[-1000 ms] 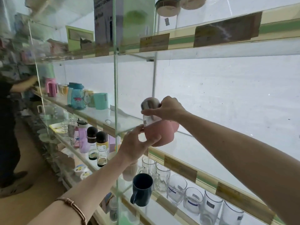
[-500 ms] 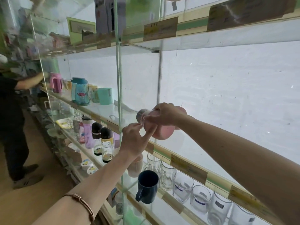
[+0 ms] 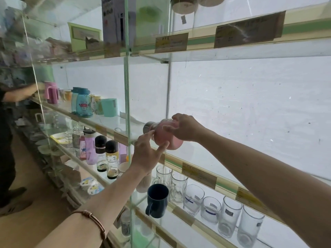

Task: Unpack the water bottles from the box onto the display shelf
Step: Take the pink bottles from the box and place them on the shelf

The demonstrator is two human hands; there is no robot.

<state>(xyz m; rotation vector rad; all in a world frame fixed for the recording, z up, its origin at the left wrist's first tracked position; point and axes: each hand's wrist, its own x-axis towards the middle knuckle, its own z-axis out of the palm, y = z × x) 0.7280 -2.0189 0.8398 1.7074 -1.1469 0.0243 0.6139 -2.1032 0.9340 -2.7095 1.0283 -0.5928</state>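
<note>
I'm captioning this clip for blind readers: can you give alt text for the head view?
Two hands hold a pink bottle tilted over a glass shelf: the right hand grips its body, the left hand touches it with fingers and thumb. Clear glasses and a dark mug stand on the shelf below.

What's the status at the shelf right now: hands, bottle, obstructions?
Right hand grips pink bottle, tilted, cap pointing left, over middle shelf. Left hand fingertips touching the bottle. Glass divider just left of it; landing spot looks bare.
</note>
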